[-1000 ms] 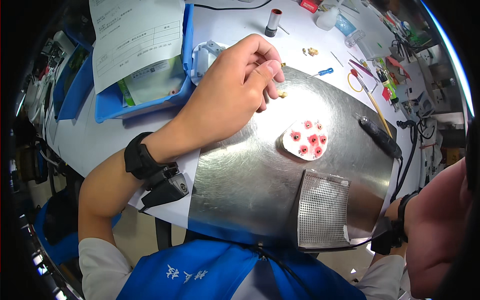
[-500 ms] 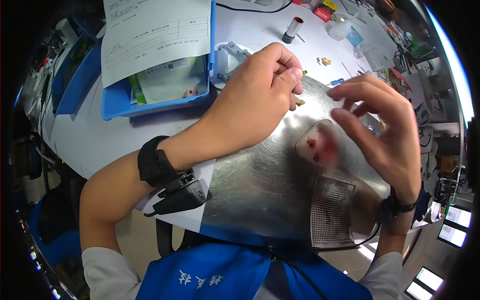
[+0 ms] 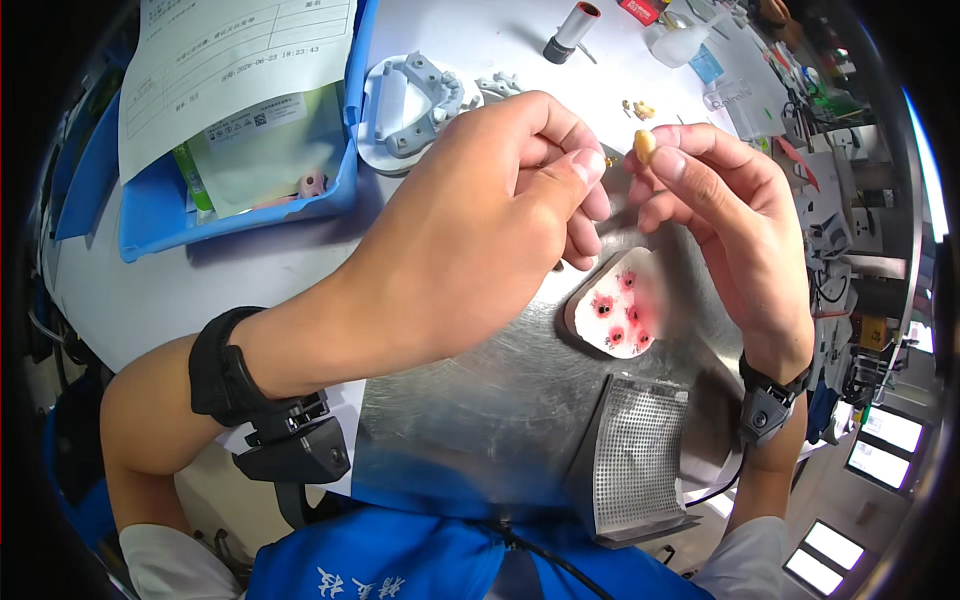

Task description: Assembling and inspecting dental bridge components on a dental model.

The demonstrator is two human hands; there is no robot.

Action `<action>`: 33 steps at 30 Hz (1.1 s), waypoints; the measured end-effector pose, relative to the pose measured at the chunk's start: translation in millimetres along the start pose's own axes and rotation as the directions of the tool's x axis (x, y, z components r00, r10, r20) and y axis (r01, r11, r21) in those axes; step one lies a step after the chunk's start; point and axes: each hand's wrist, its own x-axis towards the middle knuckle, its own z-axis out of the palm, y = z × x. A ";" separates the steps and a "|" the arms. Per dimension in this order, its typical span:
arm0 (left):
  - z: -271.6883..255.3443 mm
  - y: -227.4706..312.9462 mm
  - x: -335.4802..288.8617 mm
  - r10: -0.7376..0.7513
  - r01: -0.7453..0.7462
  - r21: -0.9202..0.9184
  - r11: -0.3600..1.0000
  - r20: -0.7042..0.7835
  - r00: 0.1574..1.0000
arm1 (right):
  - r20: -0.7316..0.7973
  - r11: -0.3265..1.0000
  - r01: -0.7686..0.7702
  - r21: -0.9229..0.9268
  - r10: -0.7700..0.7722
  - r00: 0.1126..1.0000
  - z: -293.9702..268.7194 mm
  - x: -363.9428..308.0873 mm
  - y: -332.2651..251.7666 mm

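My left hand (image 3: 530, 195) is closed, thumb against fingers, on a small gold-coloured metal piece (image 3: 610, 160) whose end peeks out at the fingertips. Just beside it, my right hand (image 3: 725, 195) pinches a yellowish dental crown (image 3: 645, 147) between thumb and forefinger. The crown and the gold piece are close together; whether they touch I cannot tell. Below both hands, a pale dental model (image 3: 618, 310) with red-stained patches and dark holes lies on the brushed metal plate (image 3: 470, 410).
A blue bin (image 3: 240, 235) with a printed sheet (image 3: 230, 80) over it stands at the left. Beside it is a grey dental model (image 3: 410, 110). Farther back are a red-topped cylinder (image 3: 572, 35) and several yellowish pieces (image 3: 642, 110). A perforated metal grille (image 3: 640, 455) sits at the near edge.
My right hand, loosely spread before, has come to my left fingertips and now holds a crown. The left hand keeps its pinch. The whole view has shifted somewhat.
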 end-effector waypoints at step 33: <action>-6.3 1.1 2.2 -0.047 0.062 -0.155 0.986 0.097 0.994 | -0.040 0.985 0.163 0.054 -0.161 0.986 18.6 -5.0 9.6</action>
